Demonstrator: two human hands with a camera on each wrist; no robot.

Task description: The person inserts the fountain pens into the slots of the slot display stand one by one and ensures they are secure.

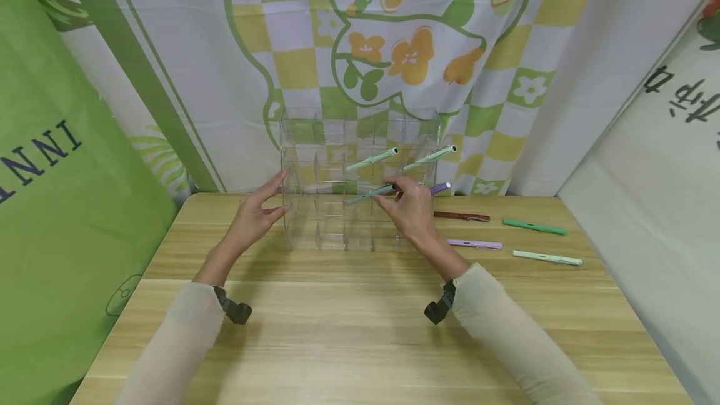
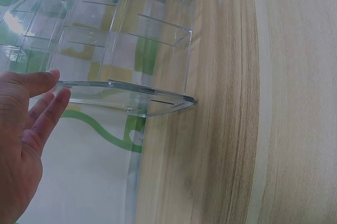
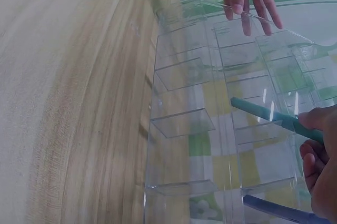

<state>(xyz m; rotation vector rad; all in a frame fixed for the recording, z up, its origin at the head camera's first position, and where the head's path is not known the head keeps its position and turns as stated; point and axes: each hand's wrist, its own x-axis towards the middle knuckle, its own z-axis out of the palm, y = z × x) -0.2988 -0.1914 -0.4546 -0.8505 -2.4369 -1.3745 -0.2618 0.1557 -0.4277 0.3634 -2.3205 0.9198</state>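
Note:
A clear acrylic organizer with several open cells stands at the back of the wooden table. My right hand pinches a teal pen that lies slanted in a middle cell; the right wrist view shows the same teal pen between the fingers. Two pale green pens stick out of upper cells, and a purple pen pokes out beside my right hand. My left hand, fingers straight, touches the organizer's left wall.
Loose pens lie on the table to the right: a brown one, a green one, a lilac one and a pale green one. Patterned curtains hang close behind the organizer. A green cloth hangs at the left.

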